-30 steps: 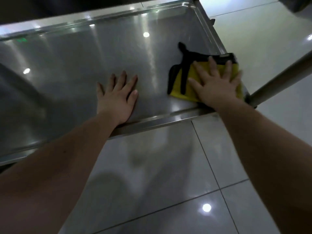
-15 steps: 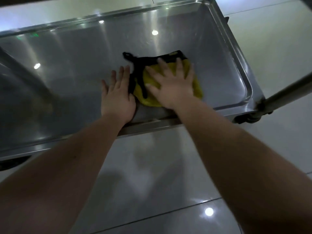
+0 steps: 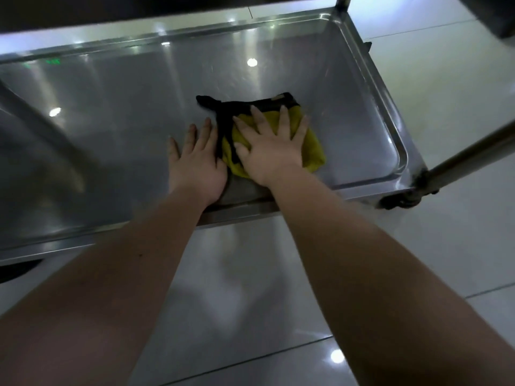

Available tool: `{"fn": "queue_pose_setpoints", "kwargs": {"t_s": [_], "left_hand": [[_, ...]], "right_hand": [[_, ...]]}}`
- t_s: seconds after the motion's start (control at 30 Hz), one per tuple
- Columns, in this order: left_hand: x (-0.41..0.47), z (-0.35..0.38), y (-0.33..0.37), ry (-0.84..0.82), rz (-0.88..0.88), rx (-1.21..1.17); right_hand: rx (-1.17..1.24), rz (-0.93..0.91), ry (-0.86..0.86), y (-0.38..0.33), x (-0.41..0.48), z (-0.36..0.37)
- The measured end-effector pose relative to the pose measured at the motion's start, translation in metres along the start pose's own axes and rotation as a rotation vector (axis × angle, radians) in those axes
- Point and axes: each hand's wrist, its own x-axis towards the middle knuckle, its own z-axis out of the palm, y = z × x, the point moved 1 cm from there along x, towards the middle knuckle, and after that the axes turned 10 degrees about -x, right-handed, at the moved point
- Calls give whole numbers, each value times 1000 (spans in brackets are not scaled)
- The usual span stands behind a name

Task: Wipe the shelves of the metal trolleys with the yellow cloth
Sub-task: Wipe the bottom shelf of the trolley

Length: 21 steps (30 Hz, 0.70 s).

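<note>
While both forearms reach down from the lower edge of the view, the right hand (image 3: 271, 156) lies flat on the yellow cloth (image 3: 313, 146), fingers (image 3: 283, 121) spread wide and pressing down on the fabric rather than closed around it. The cloth sits on the bottom shelf (image 3: 125, 121) of the metal trolley, right of the shelf's middle and nearer the front rim than the back one. It is bunched under the palm, with a black trim (image 3: 223, 115) running along its far edge and down its left side, one black end trailing off to the left on the steel.

The left hand (image 3: 196, 162) rests palm down on the bare steel just beside the cloth, its fingers extended and close together, holding nothing; its index-finger side lies against the cloth's black edge, and the two hands nearly touch at the thumbs.

The shelf is a shallow stainless tray with a raised lip all round and rounded corners, and it reflects several ceiling lights as bright spots. At the near right corner a round trolley post (image 3: 471, 156) angles away toward the right edge of the view, and below that corner a dark caster (image 3: 397, 201) stands on the floor. Another post (image 3: 343, 2) stands at the far right corner. The floor (image 3: 250, 288) is of pale glossy tiles with thin dark joints.
</note>
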Motion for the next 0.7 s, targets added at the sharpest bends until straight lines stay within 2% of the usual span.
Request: {"fn": "queue_pose_setpoints", "kwargs": {"t_s": [0.1, 0.2, 0.3, 0.37, 0.43, 0.57, 0.7], "left_hand": [[-2, 0, 0, 6, 6, -10], [-1, 1, 1, -2, 3, -13], [-1, 2, 3, -4, 1, -6], [-4, 2, 4, -6, 5, -3], [-6, 0, 5, -13, 11, 12], [-7, -7, 4, -31, 4, 0], [-8, -19, -14, -114, 99, -24]], "right_hand": [[14, 6, 10, 45, -3, 2], [40, 190, -41, 133, -23, 5], [-91, 278, -93, 179, -58, 8], [-124, 308, -98, 169, -73, 12], [-60, 345, -104, 134, -77, 10], [-38, 167, -55, 31, -77, 12], [-46, 142, -73, 12, -73, 11]]}}
